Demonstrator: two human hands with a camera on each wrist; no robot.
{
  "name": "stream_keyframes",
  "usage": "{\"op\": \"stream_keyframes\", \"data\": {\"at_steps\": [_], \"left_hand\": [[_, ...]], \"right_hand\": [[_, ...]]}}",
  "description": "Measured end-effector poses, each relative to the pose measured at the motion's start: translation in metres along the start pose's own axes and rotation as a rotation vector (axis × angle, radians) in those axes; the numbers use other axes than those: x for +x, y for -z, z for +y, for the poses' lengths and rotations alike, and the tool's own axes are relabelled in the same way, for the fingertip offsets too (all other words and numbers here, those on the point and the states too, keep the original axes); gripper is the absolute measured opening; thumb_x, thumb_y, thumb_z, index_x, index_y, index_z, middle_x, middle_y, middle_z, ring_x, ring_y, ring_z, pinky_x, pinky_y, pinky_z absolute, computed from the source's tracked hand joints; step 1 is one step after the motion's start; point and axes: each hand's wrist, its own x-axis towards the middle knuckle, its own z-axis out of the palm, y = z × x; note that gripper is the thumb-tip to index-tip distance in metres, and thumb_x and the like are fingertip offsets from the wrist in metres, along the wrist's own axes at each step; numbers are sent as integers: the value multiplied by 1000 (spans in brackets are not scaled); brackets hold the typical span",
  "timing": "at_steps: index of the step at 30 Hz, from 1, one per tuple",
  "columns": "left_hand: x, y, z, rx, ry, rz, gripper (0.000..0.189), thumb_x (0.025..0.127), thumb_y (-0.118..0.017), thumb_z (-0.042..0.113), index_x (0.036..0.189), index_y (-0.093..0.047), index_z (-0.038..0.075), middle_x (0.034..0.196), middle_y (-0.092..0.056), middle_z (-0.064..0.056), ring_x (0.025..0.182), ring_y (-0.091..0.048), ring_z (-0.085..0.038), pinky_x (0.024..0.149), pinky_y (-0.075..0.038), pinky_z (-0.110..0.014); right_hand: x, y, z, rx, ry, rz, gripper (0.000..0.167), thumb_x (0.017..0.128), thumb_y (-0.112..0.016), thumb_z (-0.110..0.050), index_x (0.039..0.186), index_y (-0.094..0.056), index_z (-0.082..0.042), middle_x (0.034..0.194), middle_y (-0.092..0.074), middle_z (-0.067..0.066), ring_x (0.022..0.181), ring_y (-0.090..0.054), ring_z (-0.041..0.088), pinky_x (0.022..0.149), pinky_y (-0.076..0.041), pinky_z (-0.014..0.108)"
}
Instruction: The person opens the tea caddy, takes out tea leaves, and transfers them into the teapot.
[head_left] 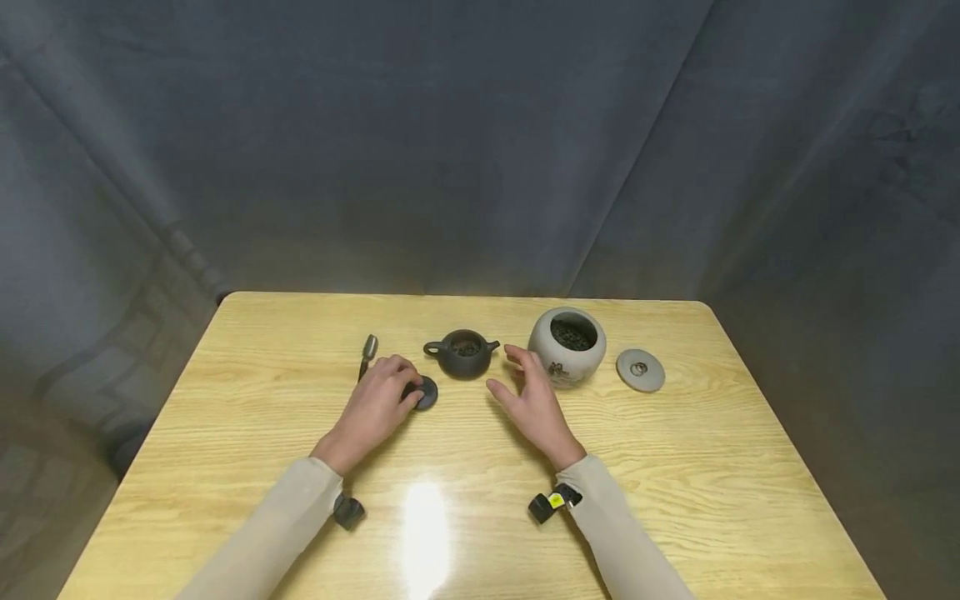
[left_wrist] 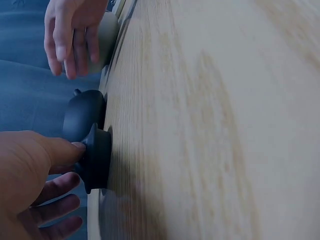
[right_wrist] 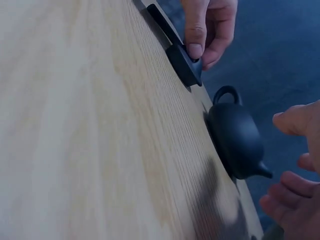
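With thumb and fingertips my left hand (head_left: 381, 397) pinches the knob of a dark teapot lid (head_left: 427, 393), which is at the tabletop left of centre. In the left wrist view the lid (left_wrist: 98, 159) stands close at the wood, its knob between thumb and finger. A small dark teapot (head_left: 463, 357) without its lid sits just beyond, dark leaves inside, handle to the left and spout to the right. My right hand (head_left: 534, 407) hovers near the spout, fingers spread and holding nothing. Behind it stands a round grey jar (head_left: 567, 354) filled with dark tea leaves.
Right of the jar lies its grey lid (head_left: 641, 370) with a ring-shaped knob. A tea scoop (head_left: 369, 348) with a metal head and dark handle lies beyond my left hand. Everything rests on a light wooden table (head_left: 480, 450), with a dark curtain (head_left: 420, 150) behind its far edge.
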Motion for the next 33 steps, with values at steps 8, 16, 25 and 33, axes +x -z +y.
{"op": "stream_keyframes", "data": {"at_steps": [8, 16, 25, 33], "left_hand": [[2, -1, 3, 12, -24, 19, 15, 96, -82, 17, 105, -80, 6, 121, -72, -10, 113, -66, -29, 101, -57, -46], [3, 4, 3, 33, -54, 46, 14, 98, -80, 20, 105, -80, 8, 122, -72, -8, 111, -65, -26, 98, -58, -43], [24, 19, 15, 29, -96, 90, 14, 100, -76, 20, 106, -80, 8, 123, -71, -8, 111, -65, -27, 96, -57, -43], [58, 22, 30, -3, -125, 84, 15, 102, -74, 22, 108, -79, 8, 122, -71, -7, 109, -64, -26, 95, -56, -42]], "right_hand": [[24, -14, 6, -49, -42, 14, 74, 96, -79, -26, 160, -44, -9, 161, -43, 16, 146, -51, 39, 123, -43, 56], [39, -26, 8, -59, -77, -45, 78, 96, -79, -32, 161, -43, -9, 160, -46, 17, 152, -46, 36, 125, -40, 55], [47, -31, 6, -93, -83, -65, 68, 97, -81, -29, 153, -52, -5, 155, -49, 17, 148, -51, 34, 125, -43, 49], [50, -30, 7, -112, -76, -75, 66, 97, -81, -31, 151, -54, -6, 152, -51, 17, 145, -53, 34, 123, -44, 51]]}}
